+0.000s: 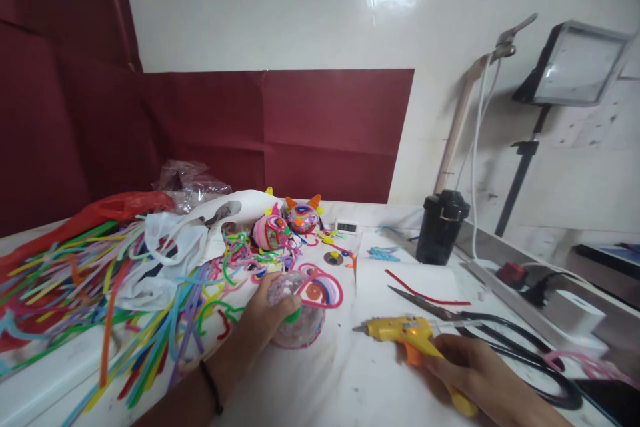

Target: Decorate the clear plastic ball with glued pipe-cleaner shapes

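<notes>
My left hand (pixel 267 312) is closed on a clear round plastic ball (pixel 307 328). Coiled pipe cleaners in pink, white, blue and orange form an eye shape (pixel 316 291) on its upper right side, and a bit of green shows by my thumb. Wrapped round the handle of a yellow hot glue gun (pixel 397 328) is my right hand (pixel 473 361); the nozzle points left toward the ball, apart from it. Large black-handled scissors (pixel 445 311) lie just behind the glue gun, and a red pipe cleaner (pixel 425 291) lies beyond their blades.
Loose pipe cleaners (pixel 145 347) are heaped at the left with a white cloth-like bag (pixel 175 240). Two decorated balls (pixel 303 215) sit at the back near a small digital clock (pixel 347 227). At the right stand a black container (pixel 441 230) and a power strip (pixel 575 337).
</notes>
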`<state>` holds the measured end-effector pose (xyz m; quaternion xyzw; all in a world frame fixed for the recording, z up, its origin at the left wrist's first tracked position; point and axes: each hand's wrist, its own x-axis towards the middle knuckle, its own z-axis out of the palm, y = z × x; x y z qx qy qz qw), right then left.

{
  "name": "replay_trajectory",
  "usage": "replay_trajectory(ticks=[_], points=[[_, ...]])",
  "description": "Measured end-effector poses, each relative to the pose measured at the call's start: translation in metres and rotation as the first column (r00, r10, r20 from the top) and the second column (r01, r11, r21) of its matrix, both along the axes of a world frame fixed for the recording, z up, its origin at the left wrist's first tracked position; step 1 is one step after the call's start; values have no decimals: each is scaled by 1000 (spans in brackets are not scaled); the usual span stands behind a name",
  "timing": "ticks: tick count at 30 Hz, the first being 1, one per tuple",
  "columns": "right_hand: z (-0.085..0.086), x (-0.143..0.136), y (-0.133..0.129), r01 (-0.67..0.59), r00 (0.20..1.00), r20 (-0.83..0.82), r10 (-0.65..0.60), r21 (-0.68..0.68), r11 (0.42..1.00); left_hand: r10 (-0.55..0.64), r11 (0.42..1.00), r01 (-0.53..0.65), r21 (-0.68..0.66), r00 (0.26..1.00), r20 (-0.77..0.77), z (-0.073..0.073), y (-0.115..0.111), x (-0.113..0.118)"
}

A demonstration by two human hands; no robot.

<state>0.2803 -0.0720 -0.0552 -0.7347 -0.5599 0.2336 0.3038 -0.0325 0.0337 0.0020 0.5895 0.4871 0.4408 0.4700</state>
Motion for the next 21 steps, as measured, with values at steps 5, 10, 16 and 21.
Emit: replay_trajectory(ticks=[5, 10, 16, 21], points=[[28, -6, -4, -78, 940, 320, 116, -131, 988, -4, 1000, 5, 21, 1000, -31, -1, -1, 0], [65, -39, 8, -161, 862, 493, 123, 34, 986, -26, 999, 26, 45, 1000, -17, -4, 1, 0], [89, -93, 39, -542, 797, 488, 355, 320, 777, 2, 996, -1, 86, 1000, -9, -13, 11, 1], [96, -120, 60, -700, 699, 472, 537, 298, 649, -34, 994, 33, 106, 999, 8, -18, 17, -2]])
